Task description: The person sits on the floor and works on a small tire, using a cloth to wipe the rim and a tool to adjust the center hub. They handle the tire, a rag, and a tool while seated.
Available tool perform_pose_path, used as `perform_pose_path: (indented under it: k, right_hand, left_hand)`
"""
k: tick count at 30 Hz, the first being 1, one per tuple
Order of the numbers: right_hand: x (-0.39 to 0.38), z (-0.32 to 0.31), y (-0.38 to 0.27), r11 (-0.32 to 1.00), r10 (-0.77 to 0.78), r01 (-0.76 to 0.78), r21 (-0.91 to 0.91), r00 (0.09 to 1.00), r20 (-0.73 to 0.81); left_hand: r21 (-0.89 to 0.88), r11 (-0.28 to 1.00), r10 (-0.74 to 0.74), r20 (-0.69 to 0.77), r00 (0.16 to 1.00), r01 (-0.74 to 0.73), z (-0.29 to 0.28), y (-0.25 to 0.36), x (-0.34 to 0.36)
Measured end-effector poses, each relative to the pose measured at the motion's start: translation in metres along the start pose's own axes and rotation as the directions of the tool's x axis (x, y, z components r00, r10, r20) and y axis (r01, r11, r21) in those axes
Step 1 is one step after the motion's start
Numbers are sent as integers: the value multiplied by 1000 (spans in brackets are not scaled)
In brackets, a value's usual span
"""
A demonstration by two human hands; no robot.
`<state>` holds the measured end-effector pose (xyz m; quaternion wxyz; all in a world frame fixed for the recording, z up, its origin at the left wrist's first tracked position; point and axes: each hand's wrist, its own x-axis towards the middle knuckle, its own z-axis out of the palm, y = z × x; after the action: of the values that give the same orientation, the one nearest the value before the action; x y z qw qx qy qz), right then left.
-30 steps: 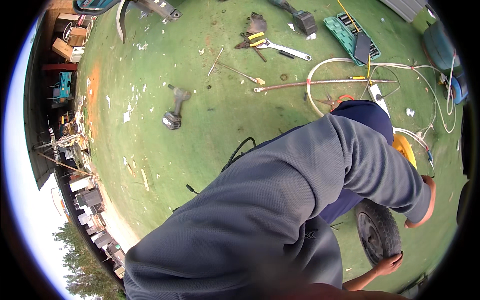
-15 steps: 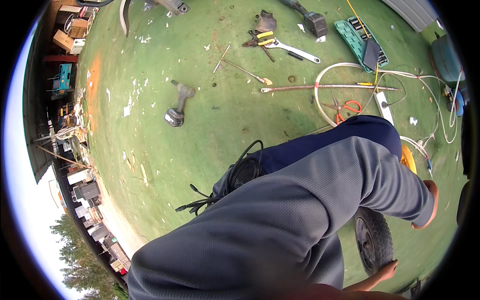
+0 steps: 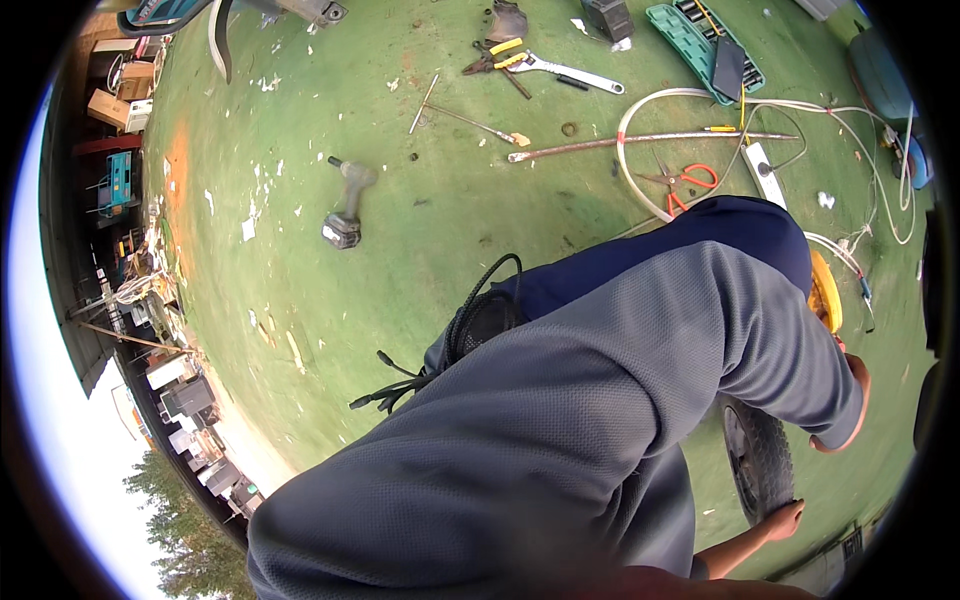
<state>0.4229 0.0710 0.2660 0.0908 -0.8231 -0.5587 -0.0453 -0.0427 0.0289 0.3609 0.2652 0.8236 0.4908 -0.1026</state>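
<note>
At the lower right, a small wheel with a black tyre [image 3: 772, 455] stands on edge, partly hidden by my grey sleeve [image 3: 610, 370]. My right hand [image 3: 783, 520] closes on the tyre's lower edge, its bare forearm rising from the lower edge. Beyond the sleeve cuff, my left hand [image 3: 855, 400] shows only as a strip of skin; its fingers are mostly hidden. Close to it lies a yellow object [image 3: 825, 290], largely covered by my navy trouser leg [image 3: 650, 245]. Black cords [image 3: 480, 320] hang by the lower end of that leg.
On the green floor lie a cordless power tool [image 3: 348, 205], yellow-handled pliers [image 3: 495, 60], an adjustable wrench [image 3: 570, 72], a long metal bar [image 3: 640, 145], orange-handled scissors [image 3: 690, 182], a white power strip [image 3: 765, 175], a pale hose [image 3: 625, 150] and a green socket case [image 3: 690, 45].
The view has shifted, so the floor tools sit higher in it. The tyre looks turned more edge-on. More of the yellow object shows. My right hand stays at the tyre.
</note>
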Motion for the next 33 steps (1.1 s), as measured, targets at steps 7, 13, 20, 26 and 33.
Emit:
perform_pose_path:
  k: [7,13,20,26,33]
  right_hand:
    - [3,10,35,1000,-28,29,12,999,-35]
    - [-15,12,3,988,17,-19,153,1000,14]
    - [-110,-73,-1,941,273,-267,208,962,-3]
    - [-157,-50,-33,931,352,-310,191,901,-254]
    - [-131,-26,-80,622,641,-178,762,675,-365]
  left_hand:
    - [25,998,57,-9,998,-57,21,15,-26]
    - [-76,982,149,-238,960,-171,49,-2,-61]
    - [-280,891,269,-308,912,-357,39,12,-34]
    - [-552,667,452,-234,861,-500,79,74,28]
    - [-227,867,349,-359,866,-444,111,48,95]
